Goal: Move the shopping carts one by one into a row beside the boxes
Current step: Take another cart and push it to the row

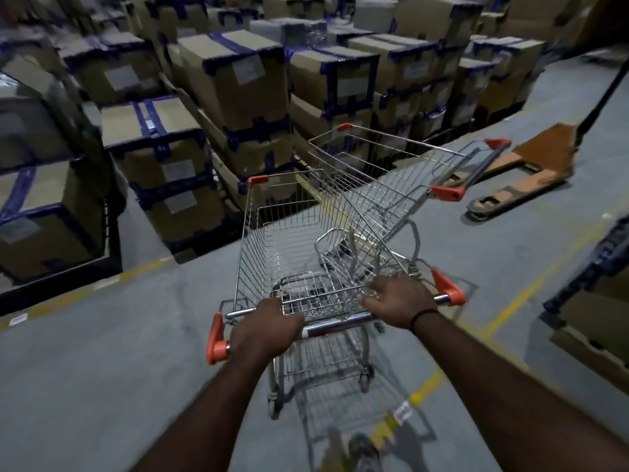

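Note:
A wire shopping cart [272,240] with orange corner caps stands right in front of me, its basket empty. My left hand [263,327] is closed around its chrome handle bar near the left end. My right hand [396,301] rests on the bar's right part with fingers curled over it. A second empty cart [401,165] stands just ahead and to the right, next to the stacked boxes [235,83]. The front right of my cart overlaps the second cart's rear; whether they touch I cannot tell.
Cardboard boxes with blue tape fill the left and far side on pallets. An orange pallet jack [531,172] lies on the grey floor at right. More boxes [599,301] stand at the right edge. Yellow floor lines [510,301] run diagonally.

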`<state>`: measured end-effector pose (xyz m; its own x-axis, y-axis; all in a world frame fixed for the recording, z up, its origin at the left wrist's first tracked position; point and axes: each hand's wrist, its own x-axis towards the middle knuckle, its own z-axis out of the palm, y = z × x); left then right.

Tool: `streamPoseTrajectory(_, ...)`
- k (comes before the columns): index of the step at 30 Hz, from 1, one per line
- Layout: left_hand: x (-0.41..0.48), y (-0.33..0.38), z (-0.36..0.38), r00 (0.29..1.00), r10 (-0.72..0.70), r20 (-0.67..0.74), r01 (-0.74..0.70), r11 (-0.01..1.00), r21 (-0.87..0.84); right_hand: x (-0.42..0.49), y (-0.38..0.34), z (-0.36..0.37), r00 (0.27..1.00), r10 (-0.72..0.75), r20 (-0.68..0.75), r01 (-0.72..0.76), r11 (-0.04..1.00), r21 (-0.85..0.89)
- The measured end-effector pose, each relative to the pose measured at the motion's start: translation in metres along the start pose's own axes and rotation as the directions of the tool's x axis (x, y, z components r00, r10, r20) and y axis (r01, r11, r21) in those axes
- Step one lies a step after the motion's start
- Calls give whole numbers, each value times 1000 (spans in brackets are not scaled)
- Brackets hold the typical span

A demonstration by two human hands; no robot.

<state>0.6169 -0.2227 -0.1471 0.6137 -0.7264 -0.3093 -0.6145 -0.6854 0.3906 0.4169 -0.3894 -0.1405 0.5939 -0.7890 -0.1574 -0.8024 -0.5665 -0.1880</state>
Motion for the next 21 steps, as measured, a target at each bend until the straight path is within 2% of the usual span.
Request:
streamPoseTrajectory(4,45,29,-4,997,-67,-48,66,998,-26,67,21,-9,1000,-24,7,24,1000,-8)
streamPoseTrajectory(8,82,58,-7,991,-99,-93,97,995,-23,122,37,-24,991,-130,26,130,991,-17)
streamPoseTrajectory(11,106,77,-7,981,-130,-147,128,992,-22,158,46,-33,987,-157,44,157,988,-2)
streamPoseTrajectory(16,143,96,-2,959,-222,-173,215,975,-62,210,59,-42,980,-192,56,193,981,-3)
streamPoseTrajectory(21,169,115,-3,960,-220,-171,216,976,-39,245,68,-48,972,-227,53,229,973,-36)
